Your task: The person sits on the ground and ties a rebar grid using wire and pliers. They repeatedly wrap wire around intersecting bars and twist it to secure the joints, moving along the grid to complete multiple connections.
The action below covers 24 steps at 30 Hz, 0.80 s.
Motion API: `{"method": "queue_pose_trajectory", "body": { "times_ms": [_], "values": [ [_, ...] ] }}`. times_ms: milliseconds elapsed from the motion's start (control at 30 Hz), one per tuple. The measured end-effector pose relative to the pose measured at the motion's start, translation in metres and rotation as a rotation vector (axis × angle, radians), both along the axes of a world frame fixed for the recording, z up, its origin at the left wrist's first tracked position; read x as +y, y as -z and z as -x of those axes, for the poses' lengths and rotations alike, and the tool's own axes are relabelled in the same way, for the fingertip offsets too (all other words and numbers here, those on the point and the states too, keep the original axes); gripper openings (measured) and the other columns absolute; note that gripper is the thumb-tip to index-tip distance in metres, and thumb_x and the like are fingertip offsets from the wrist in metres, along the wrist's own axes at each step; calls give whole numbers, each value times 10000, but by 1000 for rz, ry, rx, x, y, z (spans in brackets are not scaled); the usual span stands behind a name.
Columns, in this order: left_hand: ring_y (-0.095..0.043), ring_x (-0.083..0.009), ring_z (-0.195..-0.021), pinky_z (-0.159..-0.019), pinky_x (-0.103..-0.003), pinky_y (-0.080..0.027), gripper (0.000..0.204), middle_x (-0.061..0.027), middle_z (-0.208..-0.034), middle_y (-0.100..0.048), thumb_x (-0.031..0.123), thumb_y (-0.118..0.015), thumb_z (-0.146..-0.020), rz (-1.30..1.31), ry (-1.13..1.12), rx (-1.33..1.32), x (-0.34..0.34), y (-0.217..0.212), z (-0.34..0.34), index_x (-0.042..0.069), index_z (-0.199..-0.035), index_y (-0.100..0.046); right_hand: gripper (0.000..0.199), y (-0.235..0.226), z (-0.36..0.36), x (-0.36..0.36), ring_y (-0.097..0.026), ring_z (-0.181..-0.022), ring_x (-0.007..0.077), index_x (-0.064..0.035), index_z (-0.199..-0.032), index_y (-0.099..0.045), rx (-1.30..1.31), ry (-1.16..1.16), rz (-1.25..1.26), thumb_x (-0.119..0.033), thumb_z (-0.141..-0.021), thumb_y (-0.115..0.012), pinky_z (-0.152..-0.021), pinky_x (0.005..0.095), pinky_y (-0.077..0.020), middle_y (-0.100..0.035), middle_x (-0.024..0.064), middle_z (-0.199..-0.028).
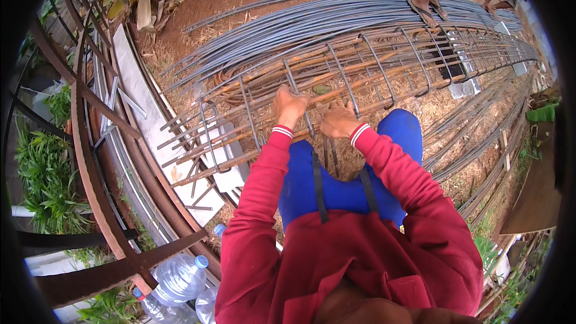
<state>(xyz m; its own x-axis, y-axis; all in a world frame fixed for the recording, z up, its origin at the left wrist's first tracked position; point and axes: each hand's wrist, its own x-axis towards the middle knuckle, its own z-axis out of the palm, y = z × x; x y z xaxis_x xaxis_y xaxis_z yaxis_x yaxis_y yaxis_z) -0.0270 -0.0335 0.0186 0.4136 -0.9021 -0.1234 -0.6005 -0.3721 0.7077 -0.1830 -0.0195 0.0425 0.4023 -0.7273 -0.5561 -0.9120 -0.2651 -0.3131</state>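
- Head view: left hand [289, 106] closed around a rusty bar on the near top edge of the long rebar cage [336, 84], right beside one of its grey stirrup loops [298, 97].
- Right hand [338, 120] curled shut on the same near bar, just beside the left hand; whether it also pinches a tie or tool, cannot tell.
- Rebar cage lying on its side on the ground, stretching from lower left to upper right, resting against the bundle of grey bars [336, 15] behind it.
- Red sleeves and blue trousers [336, 186] below the hands, knees against the cage.
- Clear plastic water bottles [180, 279] at lower left, beside a rusty steel frame [90, 162].
- Another person's sandalled foot [423, 9] on the bundle, upper right, well apart.
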Motion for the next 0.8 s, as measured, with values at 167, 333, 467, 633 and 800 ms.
{"method": "queue_pose_trajectory", "body": {
  "times_ms": [167,333,467,633,800],
  "values": [
    [-662,-438,-909,-826,-479,-509,375,-253,-912,-685,264,-777,-664,-16,1,21,3,-5,3,-4,-852,-596,694,-6,-15,-4,-268,-1449,449,-82,-1535,-318,63,80,-4,-331,-908,-479,-1195,582,-124,-353,288,-1518],
    [-661,-449,-893,-814,-487,-510,381,-267,-890,-677,253,-785,-661,8,20,24,8,-7,2,-11,-865,-600,392,1,-8,11,-401,-1344,440,-89,-1176,-699,-59,47,168,-297,-889,-531,-1131,588,-238,-481,280,-1391],
    [-659,-454,-893,-818,-492,-510,383,-275,-900,-676,237,-780,-663,78,18,70,10,-3,2,-20,-880,-597,415,20,11,9,-510,-1244,433,-73,-1219,-667,-190,29,244,-314,-898,-560,-1068,589,-323,-569,300,-1271],
    [-653,-464,-929,-842,-504,-503,388,-280,-923,-679,219,-761,-681,92,5,90,12,-2,5,-26,-931,-592,318,39,-10,-36,-677,-919,438,1,-1028,-719,-210,-33,55,-226,-855,-580,-829,471,-529,-682,303,-975],
    [-648,-473,-944,-865,-524,-494,377,-291,-942,-680,183,-744,-701,114,-19,61,11,-3,5,-34,-968,-589,273,37,-7,-30,-674,-960,410,-36,-1024,-738,-368,4,112,-144,-816,-598,-843,471,-523,-689,245,-1040]
  ]
}}
